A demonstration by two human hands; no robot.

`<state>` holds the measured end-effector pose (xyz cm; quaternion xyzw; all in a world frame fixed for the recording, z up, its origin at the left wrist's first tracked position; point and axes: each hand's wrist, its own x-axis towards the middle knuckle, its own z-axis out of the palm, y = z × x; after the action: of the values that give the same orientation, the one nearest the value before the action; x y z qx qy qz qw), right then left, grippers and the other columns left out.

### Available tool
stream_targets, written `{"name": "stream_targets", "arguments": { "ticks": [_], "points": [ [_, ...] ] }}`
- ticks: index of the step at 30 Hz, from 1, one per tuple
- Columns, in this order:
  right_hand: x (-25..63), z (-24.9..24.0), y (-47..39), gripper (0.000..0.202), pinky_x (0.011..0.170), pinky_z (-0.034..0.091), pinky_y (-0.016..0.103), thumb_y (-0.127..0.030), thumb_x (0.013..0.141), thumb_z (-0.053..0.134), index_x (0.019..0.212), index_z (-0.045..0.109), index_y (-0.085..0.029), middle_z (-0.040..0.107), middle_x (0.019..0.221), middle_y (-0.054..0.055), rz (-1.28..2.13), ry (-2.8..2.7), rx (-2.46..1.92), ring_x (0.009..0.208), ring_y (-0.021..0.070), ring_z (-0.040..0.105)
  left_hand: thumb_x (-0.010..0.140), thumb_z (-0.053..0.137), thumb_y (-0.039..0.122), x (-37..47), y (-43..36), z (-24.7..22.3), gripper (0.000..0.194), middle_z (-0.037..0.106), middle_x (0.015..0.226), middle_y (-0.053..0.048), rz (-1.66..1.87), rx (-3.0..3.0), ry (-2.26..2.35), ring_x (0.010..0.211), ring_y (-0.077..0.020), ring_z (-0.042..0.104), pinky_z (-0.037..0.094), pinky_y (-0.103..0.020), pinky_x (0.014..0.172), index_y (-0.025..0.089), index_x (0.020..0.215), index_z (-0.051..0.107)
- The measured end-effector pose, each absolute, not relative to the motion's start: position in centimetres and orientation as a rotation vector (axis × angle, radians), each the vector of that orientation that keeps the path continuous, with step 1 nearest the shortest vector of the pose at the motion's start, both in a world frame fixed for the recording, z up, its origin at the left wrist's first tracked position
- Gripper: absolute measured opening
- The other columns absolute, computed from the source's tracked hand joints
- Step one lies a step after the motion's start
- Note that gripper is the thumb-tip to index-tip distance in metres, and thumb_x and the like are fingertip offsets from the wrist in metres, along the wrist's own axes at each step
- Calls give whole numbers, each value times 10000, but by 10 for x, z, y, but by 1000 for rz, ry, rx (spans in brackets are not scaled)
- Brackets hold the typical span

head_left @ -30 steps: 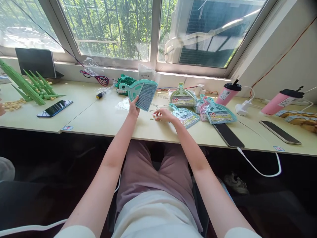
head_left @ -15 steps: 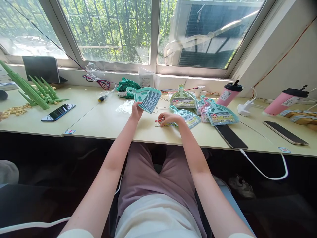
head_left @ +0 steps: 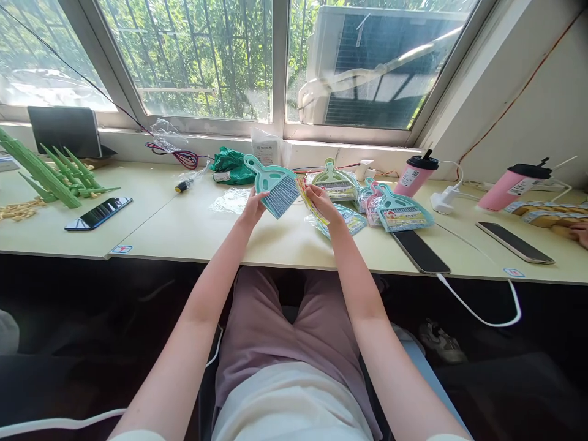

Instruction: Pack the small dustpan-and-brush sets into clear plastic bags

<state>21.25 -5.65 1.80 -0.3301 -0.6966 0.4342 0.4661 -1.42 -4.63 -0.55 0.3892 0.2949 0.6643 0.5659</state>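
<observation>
My left hand [head_left: 252,209] grips a teal mini dustpan and brush set [head_left: 274,187] by its lower left edge, held above the table with the grey bristles showing. Between the fingers of my right hand [head_left: 323,204] is a printed cardboard label [head_left: 310,202], mostly yellow, tilted close to the set's right edge. Behind and to the right lie more sets in clear wrapping: a green one [head_left: 337,182], a pink one [head_left: 372,205] and a teal one [head_left: 403,208]. Another wrapped teal set [head_left: 351,219] lies partly hidden behind my right hand.
Clear plastic bags [head_left: 230,200] and a green bag [head_left: 231,165] lie left of my hands. Phones [head_left: 420,251] and pink cups [head_left: 416,176] stand or lie to the right. A screwdriver [head_left: 184,185], another phone [head_left: 98,213] and a green spiky model [head_left: 46,168] are leftward. Another person's hand [head_left: 579,233] shows at far right.
My right hand has lifted the label off the table and brought it up beside the dustpan set. My left hand still holds the set. Another person's hand has appeared at far right.
</observation>
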Motion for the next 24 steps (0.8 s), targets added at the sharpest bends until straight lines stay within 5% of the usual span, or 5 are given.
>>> {"name": "stream_targets", "arguments": {
  "ticks": [7, 13, 19, 24],
  "points": [
    [230, 28, -60, 644, 732, 510, 304, -850, 734, 693, 892, 654, -227, 660, 823, 25, 971, -1709, -829, 854, 207, 637, 753, 915, 249, -5, -50, -8, 451, 749, 1186, -137, 1244, 1107, 661, 1276, -327, 672, 562, -425, 1080, 190, 1158, 727],
    [254, 78, -74, 520, 653, 446, 275, -647, 754, 827, 1016, 690, -219, 697, 808, 8, 897, -2091, -867, 752, 170, 599, 767, 925, 383, -7, -48, -10, 448, 781, 1095, -145, 1171, 1159, 587, 1163, -367, 730, 621, -428, 974, 181, 1134, 767],
    [221, 99, -76, 367, 666, 357, 262, -416, 665, 927, 862, 718, -188, 675, 740, -9, 536, -2508, -995, 724, 150, 589, 853, 847, 452, -9, -51, -11, 399, 782, 1001, -148, 1074, 1202, 652, 1035, -352, 770, 627, -447, 946, 147, 1097, 764],
    [200, 73, -69, 427, 660, 380, 262, -547, 700, 869, 856, 697, -188, 663, 736, -6, 650, -2401, -880, 717, 147, 582, 777, 896, 519, -14, -47, -17, 428, 780, 877, -99, 1065, 1296, 519, 818, -259, 777, 643, -349, 777, 169, 988, 769]
  ]
}}
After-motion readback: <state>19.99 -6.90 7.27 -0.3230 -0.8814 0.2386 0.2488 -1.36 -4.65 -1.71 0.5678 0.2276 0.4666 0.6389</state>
